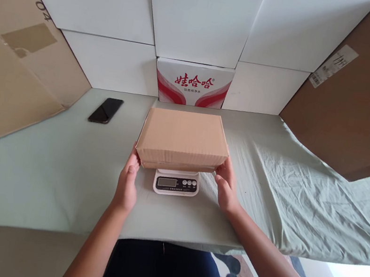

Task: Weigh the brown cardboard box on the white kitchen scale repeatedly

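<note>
A closed brown cardboard box (pixel 186 134) is held level between my two hands, over a white digital kitchen scale (pixel 174 193). My left hand (pixel 127 185) grips the box's near left corner, its fingers partly hidden along the side. At the near right corner my right hand (pixel 227 184) has hold of the box, fingers around the side and underneath. The box covers the scale's platform, so I cannot tell whether it rests there or is just above. The scale's display (pixel 167 182) looks blank, with several round buttons to its right.
A black smartphone (pixel 106 110) lies on the green cloth (pixel 57 173) to the left. A white and red carton (pixel 193 85) stands behind the box, against white panels (pixel 206 18). Large cardboard sheets flank the table, one left (pixel 5 78) and one right (pixel 359 102).
</note>
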Available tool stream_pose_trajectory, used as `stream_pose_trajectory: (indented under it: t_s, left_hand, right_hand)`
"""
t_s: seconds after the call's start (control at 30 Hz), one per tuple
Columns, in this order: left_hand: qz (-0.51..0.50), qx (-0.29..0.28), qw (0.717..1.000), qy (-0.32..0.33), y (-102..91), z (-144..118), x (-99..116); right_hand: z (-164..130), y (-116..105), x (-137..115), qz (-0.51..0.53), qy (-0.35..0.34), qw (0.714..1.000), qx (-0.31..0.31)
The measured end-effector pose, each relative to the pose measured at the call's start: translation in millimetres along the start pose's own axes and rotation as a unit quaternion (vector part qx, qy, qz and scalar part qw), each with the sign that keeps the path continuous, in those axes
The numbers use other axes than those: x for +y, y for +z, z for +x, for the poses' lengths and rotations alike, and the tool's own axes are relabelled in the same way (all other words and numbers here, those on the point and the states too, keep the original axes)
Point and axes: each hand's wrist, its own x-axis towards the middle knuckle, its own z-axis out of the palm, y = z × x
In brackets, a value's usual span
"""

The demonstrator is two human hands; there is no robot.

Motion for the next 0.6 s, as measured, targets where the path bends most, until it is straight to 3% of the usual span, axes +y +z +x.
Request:
stream_pose_trajectory:
  t_s: [0.43, 0.5, 0.6]
  left_hand:
    - [0.016, -0.048, 0.999, 0.011, 4.0, 4, 7]
    - [0.015, -0.051, 0.998, 0.015, 4.4, 16, 14]
    - [0.002, -0.054, 0.998, 0.014, 8.0, 56, 21]
  right_hand:
    - [12, 14, -9, -0.003, 0.001, 0.999, 0.046]
    - [27, 15, -11, -0.012, -0.012, 0.999, 0.042]
    - [65, 15, -10, -0.043, -0.046, 0.997, 0.051]
